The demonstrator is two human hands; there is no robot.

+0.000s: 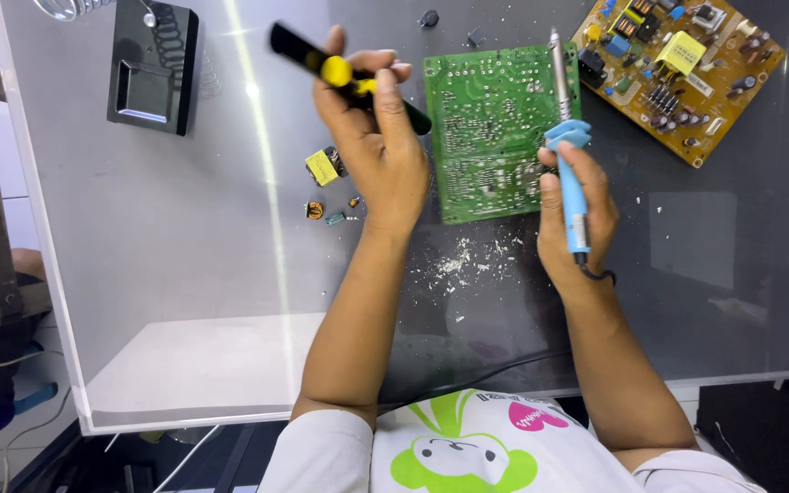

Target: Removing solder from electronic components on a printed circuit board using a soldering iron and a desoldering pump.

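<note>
Head view. A green circuit board (497,128) lay solder side up on the grey worktop (184,274), at the middle of the far half. Its face was dense with small silvery solder points and pale traces, roughly rectangular, its near edge slightly skewed to the table edge.

The right hand (575,215) was closed around the blue handle of a soldering iron (566,137). The metal shaft pointed away from the person and lay over the right edge of the green board, tip toward the far corner. A dark cord left the handle at the wrist.

The left hand (376,151) was gripping a black and yellow desoldering pump (344,73), held slantwise, its near end close to the left edge of the board, its far end pointing up and left.

White flecks of debris (468,260) were scattered on the worktop just near of the board, between the two forearms.

Left of the left hand lay small loose parts: a yellow transformer (323,166), and near it a copper coil (313,210) and a few tiny components.

Far right, a second board (678,73), brownish, lay component side up with yellow and blue parts. Far left stood a black iron stand (150,68).
</note>
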